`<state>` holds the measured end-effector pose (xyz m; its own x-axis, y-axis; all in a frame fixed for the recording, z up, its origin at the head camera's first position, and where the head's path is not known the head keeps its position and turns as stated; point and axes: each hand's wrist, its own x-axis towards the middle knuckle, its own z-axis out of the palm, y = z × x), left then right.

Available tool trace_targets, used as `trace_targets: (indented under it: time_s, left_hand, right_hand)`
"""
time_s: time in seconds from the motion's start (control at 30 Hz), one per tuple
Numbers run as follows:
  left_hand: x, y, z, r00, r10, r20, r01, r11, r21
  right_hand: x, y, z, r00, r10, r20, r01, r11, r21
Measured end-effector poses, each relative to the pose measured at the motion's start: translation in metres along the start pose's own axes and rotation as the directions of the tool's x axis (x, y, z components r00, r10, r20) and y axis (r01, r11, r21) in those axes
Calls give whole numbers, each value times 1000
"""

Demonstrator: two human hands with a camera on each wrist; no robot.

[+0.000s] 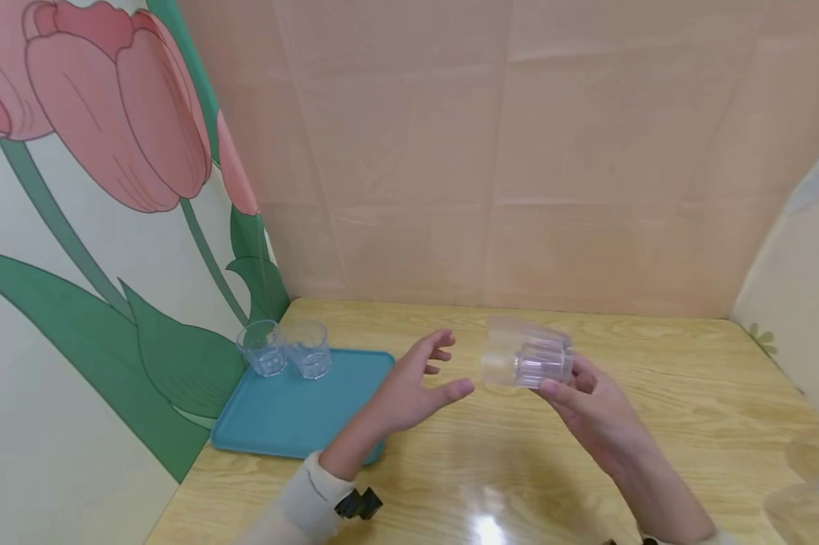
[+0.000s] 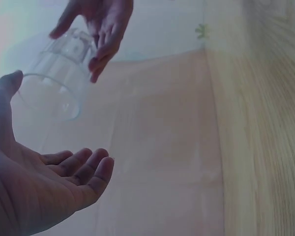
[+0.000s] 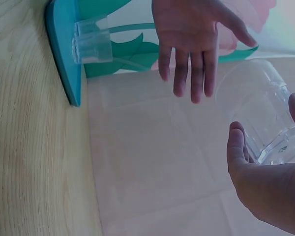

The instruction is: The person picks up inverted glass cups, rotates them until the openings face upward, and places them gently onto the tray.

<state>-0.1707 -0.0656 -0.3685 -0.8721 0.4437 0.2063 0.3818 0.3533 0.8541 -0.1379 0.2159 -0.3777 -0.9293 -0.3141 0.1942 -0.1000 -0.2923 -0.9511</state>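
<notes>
Closest in are the pale sleeves [image 1: 297, 503], with a small black piece [image 1: 358, 503] on the left cuff. Two clear cups [image 1: 808, 507] show faintly at the near right edge, cut off and blurry.

The right hand [image 1: 603, 420] holds a clear tumbler [image 1: 542, 356] by its narrow bottom end, with the thumb on one side and fingers on the other. The tumbler is up in the air above the wood-look table [image 1: 689, 431], tipped on its side, with its wide mouth facing the left hand [image 1: 412, 390]. That hand holds nothing. Its thumb and fingers are spread apart, near the mouth of the tumbler, with a gap between.

Farther left is a blue tray [image 1: 294, 416]. Two more clear tumblers [image 1: 310, 356] stand upright near its far left corner. I can't tell if they touch.

Behind are a wall with big pink tulips [image 1: 116, 113] and a pink sheet [image 1: 518, 151].

My guess is that the tumbler is being passed from right to left. If so, the left hand needs to wrap around the wide end before the right lets go, because smooth sides could slip.
</notes>
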Motion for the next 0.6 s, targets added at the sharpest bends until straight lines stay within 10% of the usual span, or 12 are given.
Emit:
trace_targets:
  time_s: [0.6]
  left_hand:
    - [5,1,13,998,-26,52,28,999,-45]
  right_hand:
    - [7,4,16,999,25,39,-25,1000,-3]
